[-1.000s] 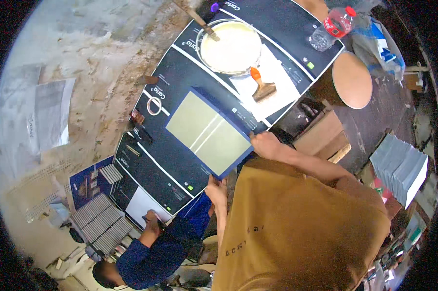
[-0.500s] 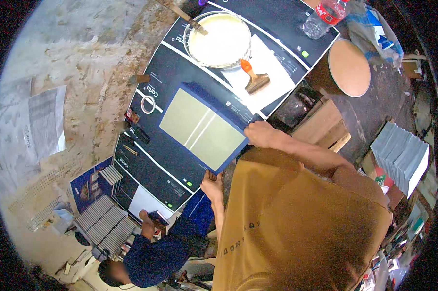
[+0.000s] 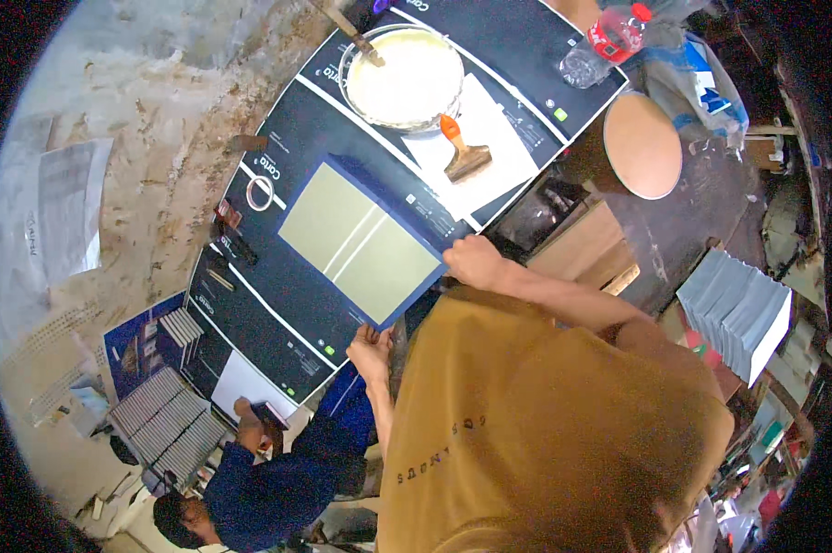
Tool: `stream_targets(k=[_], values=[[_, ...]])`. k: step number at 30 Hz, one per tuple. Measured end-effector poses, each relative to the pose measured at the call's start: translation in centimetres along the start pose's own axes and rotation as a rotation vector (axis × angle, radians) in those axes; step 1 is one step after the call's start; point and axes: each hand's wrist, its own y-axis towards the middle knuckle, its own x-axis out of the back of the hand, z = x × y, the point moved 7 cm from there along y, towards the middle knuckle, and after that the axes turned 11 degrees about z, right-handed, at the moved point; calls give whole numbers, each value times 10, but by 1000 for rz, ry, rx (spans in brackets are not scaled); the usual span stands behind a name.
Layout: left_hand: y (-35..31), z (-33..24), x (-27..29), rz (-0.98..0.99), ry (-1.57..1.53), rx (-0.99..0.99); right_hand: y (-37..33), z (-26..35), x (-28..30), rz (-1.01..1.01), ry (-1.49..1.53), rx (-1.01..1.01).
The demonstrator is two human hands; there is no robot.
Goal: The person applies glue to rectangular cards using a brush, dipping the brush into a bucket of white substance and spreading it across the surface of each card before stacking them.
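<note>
The left hand (image 3: pixel 371 355) grips the blue-edged cover (image 3: pixel 360 244) by its near corner, the right hand (image 3: pixel 474 262) its right corner.

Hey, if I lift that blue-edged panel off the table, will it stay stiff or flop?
Mostly stiff, I'd guess: the panel's cream halves lie flat with straight edges. It may bend across the middle, where two pale lines run between them. The blue border looks like a thin covering, so that may be floppier.
</note>
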Motion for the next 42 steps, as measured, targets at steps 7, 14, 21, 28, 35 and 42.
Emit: stream_targets(k=[7, 14, 21, 28, 35, 42], values=[[17, 69, -17, -44, -94, -42, -8, -12, 13, 103, 108, -149], [-1, 85, -4, 131, -164, 13, -13, -86, 95, -432, 256, -441], [2, 135, 32, 54, -330, -166, 35, -111, 120, -732, 289, -495], [-17, 141, 58, -204, -644, -67, -2, -104, 72, -758, 392, -439], [2, 198, 50, -511, -356, -102, -92, -81, 12, -1186, 279, -128], [7, 186, 71, -464, -389, -234, -159, -76, 59, -1501, 773, -286]])
